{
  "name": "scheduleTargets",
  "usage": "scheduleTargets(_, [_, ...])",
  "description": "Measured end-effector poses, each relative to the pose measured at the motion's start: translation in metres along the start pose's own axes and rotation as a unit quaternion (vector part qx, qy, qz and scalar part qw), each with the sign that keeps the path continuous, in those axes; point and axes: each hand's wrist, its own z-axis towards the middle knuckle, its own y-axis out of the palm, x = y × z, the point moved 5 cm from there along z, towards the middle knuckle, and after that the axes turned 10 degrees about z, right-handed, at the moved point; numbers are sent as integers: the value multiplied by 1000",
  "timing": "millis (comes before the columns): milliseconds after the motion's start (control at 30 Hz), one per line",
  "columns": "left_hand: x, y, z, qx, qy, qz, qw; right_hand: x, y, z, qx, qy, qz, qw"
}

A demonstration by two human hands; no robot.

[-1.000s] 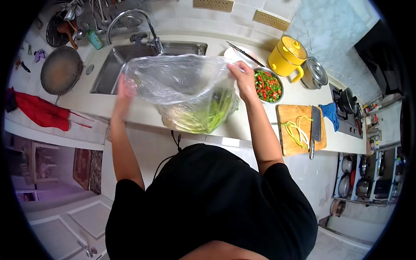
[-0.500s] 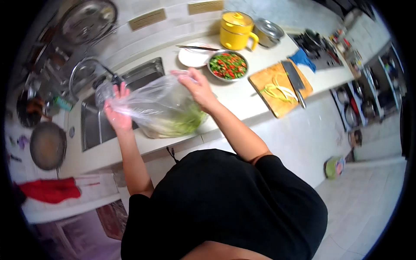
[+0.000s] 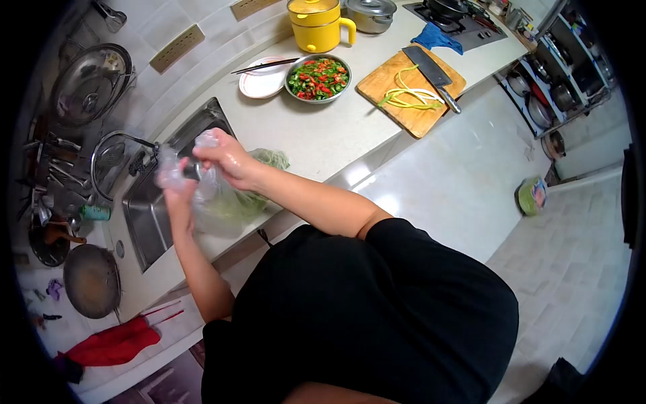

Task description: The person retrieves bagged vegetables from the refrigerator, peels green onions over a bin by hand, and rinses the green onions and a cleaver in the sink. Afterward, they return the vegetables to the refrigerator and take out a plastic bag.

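Note:
A clear plastic bag point(image 3: 219, 202) with a green leafy vegetable point(image 3: 252, 202) inside rests at the counter's front edge beside the sink. Its gathered top is gripped by my right hand point(image 3: 229, 158), fingers closed round the plastic. My left hand point(image 3: 178, 185), a little lower and to the left over the sink, is closed on another bunched part of the same bag. Crumpled plastic covers some of its fingers. More greens show through the bag right of my right wrist.
Behind my hands is the steel sink point(image 3: 151, 222) with its curved tap point(image 3: 101, 151). Along the counter stand a white plate point(image 3: 262, 81) with chopsticks, a bowl of chopped peppers point(image 3: 317, 79), a yellow pot point(image 3: 314, 27) and a cutting board point(image 3: 380, 81) bearing a cleaver point(image 3: 428, 67) and yellow-green strips.
My hands have come close together, the right one moving left toward the sink. The bag's spread-out mouth is now bunched in them. The view has shifted and turned.

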Motion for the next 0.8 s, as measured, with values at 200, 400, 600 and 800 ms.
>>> scheduleTargets(200, [-50,19,8,-2,-62,47,997,-24,37,-4,-156,-119,-443,875])
scheduleTargets(400, [-68,-3,4,-6,-113,-23,993,-96,-74,15,-22,-58,-381,922])
scheduleTargets(600, [-36,36,11,-86,-112,-220,965,-13,-9,6,-230,-22,-526,819])
scheduleTargets(800, [-20,-2,15,-79,-58,-302,948,-22,-21,9,-1,26,-28,999])
